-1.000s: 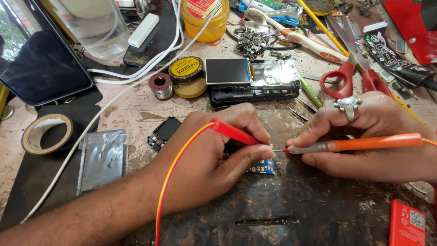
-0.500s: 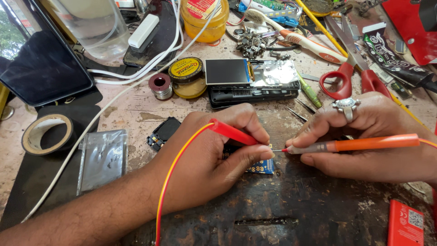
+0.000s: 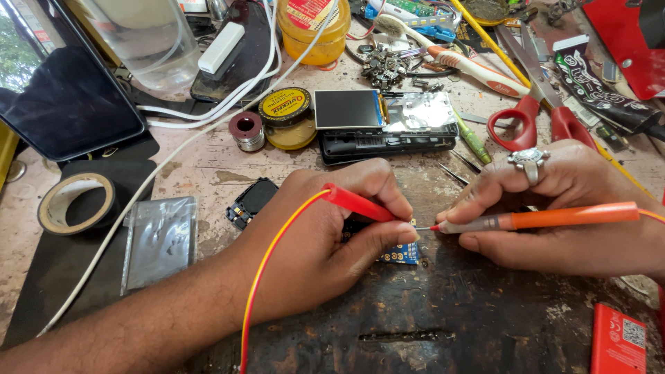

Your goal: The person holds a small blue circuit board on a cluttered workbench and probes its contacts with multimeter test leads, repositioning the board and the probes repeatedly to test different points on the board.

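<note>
On a cluttered bench [image 3: 208, 170], the left hand [image 3: 325, 239] pinches a red probe [image 3: 357, 203]; at 3 o'clock, the right hand [image 3: 561, 208] grips an orange probe [image 3: 554, 219] over a blue board [image 3: 400, 254].

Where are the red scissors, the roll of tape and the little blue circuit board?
red scissors [image 3: 524, 119]: head view, on the left handle loop.
roll of tape [image 3: 50, 208]: head view, on its left rim.
blue circuit board [image 3: 402, 254]: head view, on its exposed right end.
</note>
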